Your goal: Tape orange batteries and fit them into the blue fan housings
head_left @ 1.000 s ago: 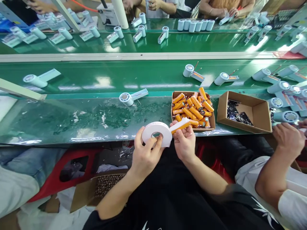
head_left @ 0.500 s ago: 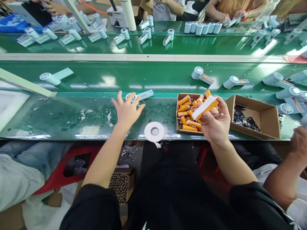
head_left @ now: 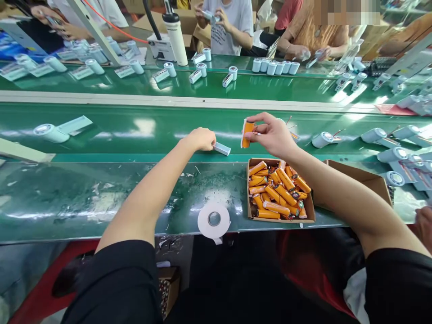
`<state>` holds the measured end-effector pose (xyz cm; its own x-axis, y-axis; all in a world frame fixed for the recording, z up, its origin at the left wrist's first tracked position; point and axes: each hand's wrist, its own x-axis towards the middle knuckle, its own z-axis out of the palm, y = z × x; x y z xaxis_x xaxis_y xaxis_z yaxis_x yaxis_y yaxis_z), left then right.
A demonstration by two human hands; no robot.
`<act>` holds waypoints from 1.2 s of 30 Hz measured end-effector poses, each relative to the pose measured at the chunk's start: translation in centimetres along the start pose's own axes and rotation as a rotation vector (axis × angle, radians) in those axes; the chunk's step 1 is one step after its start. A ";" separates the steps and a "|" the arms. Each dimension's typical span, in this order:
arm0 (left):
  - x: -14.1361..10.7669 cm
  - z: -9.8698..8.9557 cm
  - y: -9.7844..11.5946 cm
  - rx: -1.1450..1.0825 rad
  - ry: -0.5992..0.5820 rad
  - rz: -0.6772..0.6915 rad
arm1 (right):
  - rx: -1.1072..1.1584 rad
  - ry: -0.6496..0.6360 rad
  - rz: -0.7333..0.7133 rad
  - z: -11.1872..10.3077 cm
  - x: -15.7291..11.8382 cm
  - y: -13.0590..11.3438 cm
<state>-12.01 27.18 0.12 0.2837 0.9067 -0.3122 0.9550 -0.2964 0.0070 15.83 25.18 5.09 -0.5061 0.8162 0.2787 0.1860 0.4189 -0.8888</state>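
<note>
My left hand (head_left: 203, 138) is closed over the round end of a pale blue handheld fan body (head_left: 222, 148), whose straight handle sticks out to the right; its head is hidden beneath my fingers. My right hand (head_left: 275, 135) pinches an orange cylindrical battery (head_left: 249, 133) with a white strip along its left side, held up above the green belt. Below that hand stands a shallow cardboard box (head_left: 250, 211) heaped with orange wired batteries (head_left: 276, 191). A roll of white tape (head_left: 205, 224) lies at the table's near edge, its loose end hanging over.
Another fan body (head_left: 50, 132) lies on the belt (head_left: 141, 130) at left. More fan bodies (head_left: 323, 139) with wires stand at right. A second cardboard box (head_left: 357, 180) is partly behind my right forearm. Co-workers (head_left: 229, 27) sit across a far belt; a co-worker's hand (head_left: 423, 222) shows at right.
My left hand, spread before, has moved right and closed on the fan body. My right hand has carried the battery away from above the box, forward and left. The view has tilted up.
</note>
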 end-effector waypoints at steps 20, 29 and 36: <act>0.9 1.0 0.4 -0.411 0.229 -0.119 | -1.128 -0.620 0.041 7.6 6.0 3.7; -3.5 -1.2 3.5 -0.468 0.217 -0.137 | -1.167 -0.675 -0.018 9.0 6.3 2.5; -1.4 -0.5 2.3 -0.538 0.152 -0.089 | -0.828 -0.567 -0.267 8.3 8.2 9.1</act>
<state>-10.18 25.37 1.00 0.1717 0.9659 -0.1936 0.8738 -0.0586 0.4828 6.42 32.38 -3.75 -0.8981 0.4390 0.0271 0.4211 0.8760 -0.2354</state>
